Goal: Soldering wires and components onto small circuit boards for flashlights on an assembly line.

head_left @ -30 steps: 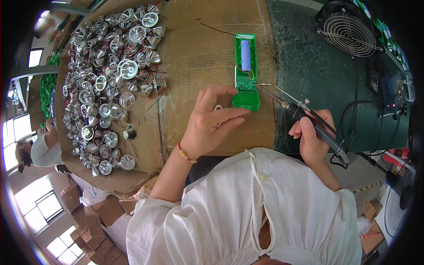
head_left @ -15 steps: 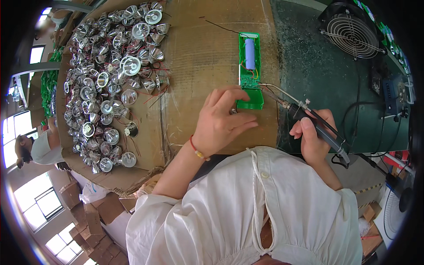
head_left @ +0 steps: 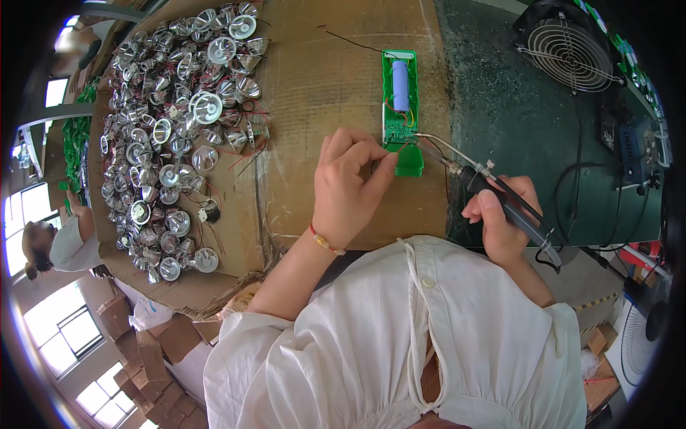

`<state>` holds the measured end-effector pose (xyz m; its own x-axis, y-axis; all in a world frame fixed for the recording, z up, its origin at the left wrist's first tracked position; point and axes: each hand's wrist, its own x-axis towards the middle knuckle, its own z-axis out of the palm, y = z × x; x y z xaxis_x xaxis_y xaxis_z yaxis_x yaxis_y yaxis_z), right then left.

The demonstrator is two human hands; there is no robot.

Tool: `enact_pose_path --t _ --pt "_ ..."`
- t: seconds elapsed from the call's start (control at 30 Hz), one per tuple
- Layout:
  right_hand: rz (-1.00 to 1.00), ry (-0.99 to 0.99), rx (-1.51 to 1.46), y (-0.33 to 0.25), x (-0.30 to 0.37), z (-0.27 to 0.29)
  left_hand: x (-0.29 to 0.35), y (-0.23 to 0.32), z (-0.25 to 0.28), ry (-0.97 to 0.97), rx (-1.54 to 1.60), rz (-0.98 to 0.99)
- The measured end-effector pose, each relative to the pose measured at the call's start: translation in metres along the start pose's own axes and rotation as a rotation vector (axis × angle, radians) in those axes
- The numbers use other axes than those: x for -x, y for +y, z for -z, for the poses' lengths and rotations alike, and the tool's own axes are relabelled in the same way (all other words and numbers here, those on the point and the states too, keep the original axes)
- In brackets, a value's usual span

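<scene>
On my left, dark-framed windows (head_left: 63, 327) glare white with daylight in a pale wall (head_left: 80, 370) that the wide lens tilts and bends, and brown cardboard boxes (head_left: 146, 386) are piled near them, close to a white plastic bag (head_left: 148, 313). In front of me the bench (head_left: 522, 164) shows a dark green top on its right side, speckled along one edge, while a grey metal rail (head_left: 61, 112) crosses at far left. Down to my right I see grey floor (head_left: 557, 282), yellow-and-black striped tape (head_left: 599, 302) and a white fan (head_left: 636, 339).
</scene>
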<state>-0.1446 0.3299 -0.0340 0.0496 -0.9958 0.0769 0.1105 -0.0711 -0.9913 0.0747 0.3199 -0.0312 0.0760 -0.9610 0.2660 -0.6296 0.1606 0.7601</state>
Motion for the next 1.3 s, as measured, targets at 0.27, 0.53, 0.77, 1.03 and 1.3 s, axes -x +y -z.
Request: enact_pose_path --t 0.27,0.53,0.77,1.03,1.3 --pt "-0.008 -0.024 0.021 0.001 -0.004 -0.003 -0.004 0.0 -0.001 -0.027 0.102 0.202" --pt "-0.039 -0.015 0.069 0.002 -0.004 -0.006 -0.007 0.001 0.001 -0.068 0.143 0.312" --pt "-0.035 0.069 -0.055 0.001 -0.003 -0.002 -0.009 0.003 0.002 -0.072 0.138 0.324" --pt "0.0 0.073 -0.03 0.006 -0.004 0.002 -0.01 0.001 0.002 -0.075 0.155 0.332" --pt "0.096 0.199 0.02 0.006 -0.023 0.032 -0.017 0.006 0.019 -0.201 0.212 0.401"
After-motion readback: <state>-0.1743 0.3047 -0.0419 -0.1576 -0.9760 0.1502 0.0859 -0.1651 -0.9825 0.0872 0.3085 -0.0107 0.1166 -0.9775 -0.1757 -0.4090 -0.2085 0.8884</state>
